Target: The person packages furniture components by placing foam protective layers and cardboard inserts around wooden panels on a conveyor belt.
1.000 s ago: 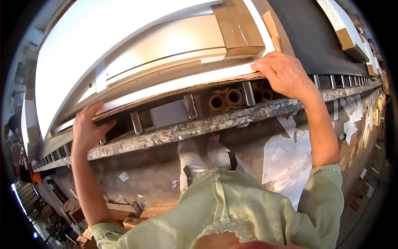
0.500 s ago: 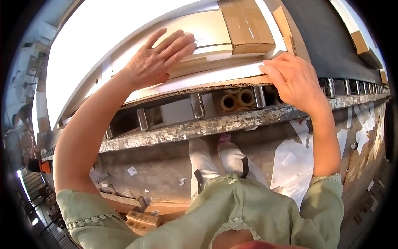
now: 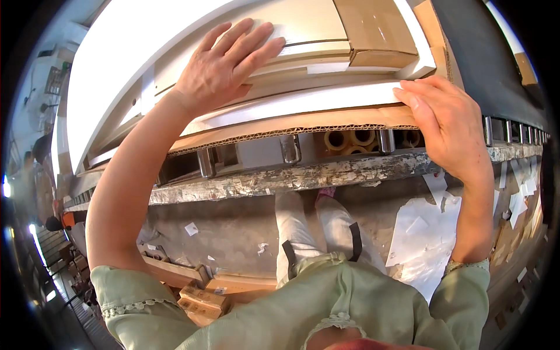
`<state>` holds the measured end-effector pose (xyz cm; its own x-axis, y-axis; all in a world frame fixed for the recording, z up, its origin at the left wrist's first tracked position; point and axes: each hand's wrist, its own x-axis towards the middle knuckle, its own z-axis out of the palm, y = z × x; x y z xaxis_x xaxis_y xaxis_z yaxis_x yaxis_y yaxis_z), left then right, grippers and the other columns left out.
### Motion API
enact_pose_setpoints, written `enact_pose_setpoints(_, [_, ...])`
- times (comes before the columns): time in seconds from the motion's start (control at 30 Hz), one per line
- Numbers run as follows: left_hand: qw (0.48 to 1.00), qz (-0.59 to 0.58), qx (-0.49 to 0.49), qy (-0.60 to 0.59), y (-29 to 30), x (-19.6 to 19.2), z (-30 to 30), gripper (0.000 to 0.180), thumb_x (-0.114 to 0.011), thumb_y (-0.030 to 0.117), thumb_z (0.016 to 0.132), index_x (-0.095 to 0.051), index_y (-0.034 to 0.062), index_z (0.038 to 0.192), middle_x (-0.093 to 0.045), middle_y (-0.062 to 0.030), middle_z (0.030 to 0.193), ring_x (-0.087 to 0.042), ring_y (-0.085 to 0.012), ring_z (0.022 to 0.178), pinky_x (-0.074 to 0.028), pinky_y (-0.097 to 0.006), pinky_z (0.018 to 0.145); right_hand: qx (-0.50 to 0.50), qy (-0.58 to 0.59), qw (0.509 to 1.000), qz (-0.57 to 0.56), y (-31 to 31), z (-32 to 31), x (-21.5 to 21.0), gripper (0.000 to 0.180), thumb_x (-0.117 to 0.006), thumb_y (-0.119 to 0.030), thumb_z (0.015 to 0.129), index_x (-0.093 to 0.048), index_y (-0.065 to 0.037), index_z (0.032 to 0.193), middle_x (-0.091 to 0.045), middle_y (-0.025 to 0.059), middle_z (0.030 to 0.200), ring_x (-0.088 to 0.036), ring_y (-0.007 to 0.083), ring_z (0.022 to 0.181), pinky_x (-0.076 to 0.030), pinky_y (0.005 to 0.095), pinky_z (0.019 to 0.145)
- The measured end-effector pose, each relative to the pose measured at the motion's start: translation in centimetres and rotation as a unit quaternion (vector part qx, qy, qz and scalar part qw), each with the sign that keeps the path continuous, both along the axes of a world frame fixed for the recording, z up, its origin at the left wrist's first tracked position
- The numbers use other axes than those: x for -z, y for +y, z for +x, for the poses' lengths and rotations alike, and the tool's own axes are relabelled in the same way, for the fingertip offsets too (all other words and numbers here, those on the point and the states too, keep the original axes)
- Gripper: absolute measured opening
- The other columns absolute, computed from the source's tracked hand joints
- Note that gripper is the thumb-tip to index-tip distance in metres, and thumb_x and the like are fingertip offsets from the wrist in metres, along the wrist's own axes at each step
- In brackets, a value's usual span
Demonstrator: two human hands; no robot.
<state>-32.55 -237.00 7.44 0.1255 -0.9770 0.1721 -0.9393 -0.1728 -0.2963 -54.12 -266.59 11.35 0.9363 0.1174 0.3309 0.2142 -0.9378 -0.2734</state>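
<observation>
Flat-palmed, left hand [image 3: 224, 67] presses the white panel [image 3: 303, 99], fingers spread; right hand [image 3: 446, 125] curls over its near edge and the corrugated cardboard sheet [image 3: 280, 125], at the roller bench's near edge [image 3: 303, 178]. Risk: uneven push skews the stack; fingertips could get pinched.

White panel [image 3: 146, 35] cut off at top, cardboard tubes [image 3: 350, 140] half hidden — perhaps three

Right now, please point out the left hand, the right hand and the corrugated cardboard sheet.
left hand [image 3: 219, 73]: head view, back of the hand, flat on the white panel.
right hand [image 3: 446, 125]: head view, back of the hand.
corrugated cardboard sheet [image 3: 291, 125]: head view, its front edge.
</observation>
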Motion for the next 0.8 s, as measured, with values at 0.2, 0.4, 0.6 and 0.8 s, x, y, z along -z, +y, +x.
enact_pose_setpoints(0.2, [0.999,0.017,-0.019,-0.046,-0.9,0.0,-0.7,0.104,-0.084,0.021,0.063,-0.027,0.0279,0.149,-0.028,-0.0012,0.155,-0.03,-0.0208,0.141,-0.025,-0.041,0.117,-0.017,-0.028,0.999,-0.007,0.0,0.0,0.2,0.02,-0.057,-0.017,0.09,-0.07,-0.001,0.091,-0.068,0.0118,0.084,-0.064,0.0301,0.077,-0.051,0.0386,0.069])
enact_pose_setpoints(0.4, [0.967,0.059,0.195,-0.152,-1.7,-1.6,-2.8,0.084,-0.07,0.01,0.079,-0.026,0.023,0.15,-0.059,-0.0003,0.093,-0.059,-0.0094,0.085,-0.048,-0.025,0.07,0.001,-0.041,0.999,0.005,0.3,-0.1,0.4,0.018,-0.059,-0.017,0.087,-0.07,-0.002,0.087,-0.067,0.0108,0.079,-0.064,0.0281,0.078,-0.051,0.0377,0.069])
enact_pose_setpoints(0.6, [0.864,0.497,-0.072,0.034,-7.0,-4.3,-4.5,0.089,-0.061,0.002,0.085,-0.009,0.0272,0.153,-0.059,-0.0041,0.066,-0.06,-0.02,0.056,-0.053,-0.031,0.052,0.013,-0.033,0.999,0.012,0.2,-0.2,0.3,0.02,-0.056,-0.018,0.088,-0.07,-0.003,0.086,-0.067,0.0104,0.078,-0.063,0.0281,0.076,-0.051,0.0398,0.069])
enact_pose_setpoints(0.8, [0.832,0.538,-0.132,0.024,-8.8,-2.4,-4.7,0.077,-0.06,0.004,0.087,-0.022,0.0251,0.15,-0.067,-0.0073,0.082,-0.068,-0.0244,0.073,-0.057,-0.036,0.066,0.041,-0.03,0.999,0.001,0.5,-0.3,0.2,0.023,-0.055,-0.021,0.088,-0.069,-0.004,0.082,-0.065,0.011,0.076,-0.063,0.0294,0.076,-0.051,0.0405,0.07])
